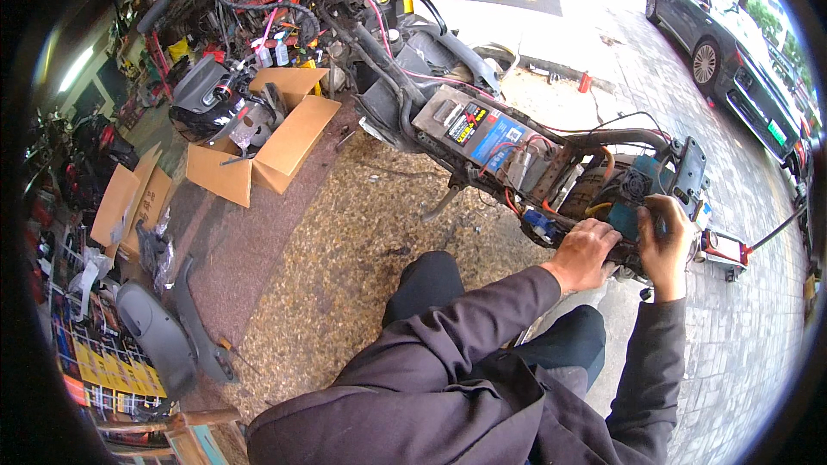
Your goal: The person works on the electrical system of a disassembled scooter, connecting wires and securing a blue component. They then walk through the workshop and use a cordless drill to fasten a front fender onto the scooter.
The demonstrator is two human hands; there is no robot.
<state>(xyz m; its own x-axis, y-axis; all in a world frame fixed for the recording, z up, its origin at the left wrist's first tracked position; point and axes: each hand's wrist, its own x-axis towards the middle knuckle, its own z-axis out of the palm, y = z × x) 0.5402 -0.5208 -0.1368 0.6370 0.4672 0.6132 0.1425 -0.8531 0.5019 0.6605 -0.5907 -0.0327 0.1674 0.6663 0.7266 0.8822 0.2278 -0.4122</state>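
A stripped scooter frame (pixel 560 164) stretches diagonally before me, its wiring bare. Both of my hands are at its rear end. My left hand (pixel 586 257) is closed over the near side of the frame, fingers curled down among the parts; what they grip is hidden. Beside it, my right hand (pixel 665 245) is bent with fingers and thumb drawn together at the tail; I cannot make out what is in them. A teal part (pixel 622 219) shows between the hands, with a small black fan-like part (pixel 636 184) just beyond. Farther forward sits a battery (pixel 495 133) with a blue label.
An opened cardboard box (pixel 293 151) stands on the left floor near a grey-black scooter body part (pixel 202 108). Loose grey panels (pixel 155 331) lie at lower left. A red-and-white device (pixel 724 248) is beside the frame's tail. A dark car (pixel 732 43) is parked at far right.
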